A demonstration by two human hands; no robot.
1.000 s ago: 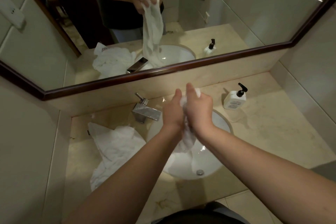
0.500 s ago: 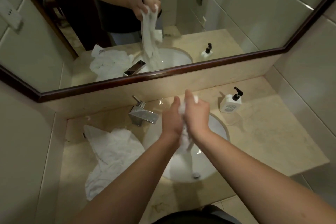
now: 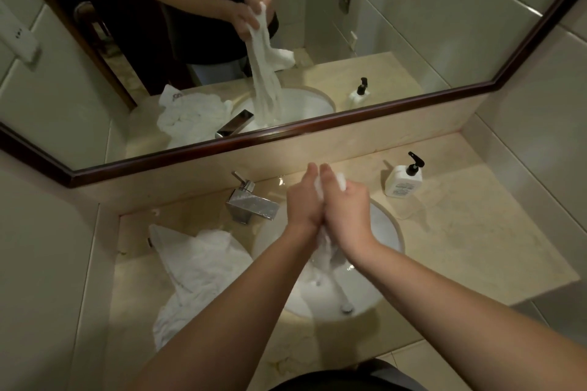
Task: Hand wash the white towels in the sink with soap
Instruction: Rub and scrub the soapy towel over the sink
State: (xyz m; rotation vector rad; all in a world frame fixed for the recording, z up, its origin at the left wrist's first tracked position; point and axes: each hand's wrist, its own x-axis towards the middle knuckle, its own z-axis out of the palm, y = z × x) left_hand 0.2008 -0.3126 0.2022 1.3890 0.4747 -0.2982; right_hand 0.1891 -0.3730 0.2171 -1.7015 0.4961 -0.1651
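Over sink (image 3: 389, 232), L hand (image 3: 303, 203) & R hand (image 3: 347, 209) grip clamped on towel (image 3: 324, 252), towel mostly hidden

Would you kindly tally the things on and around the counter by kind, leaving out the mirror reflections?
White towels: 2, one wrung between the left hand and right hand, one heap on the counter.
Soap bottles: 1
Faucets: 1
Sinks: 1
Total: 5
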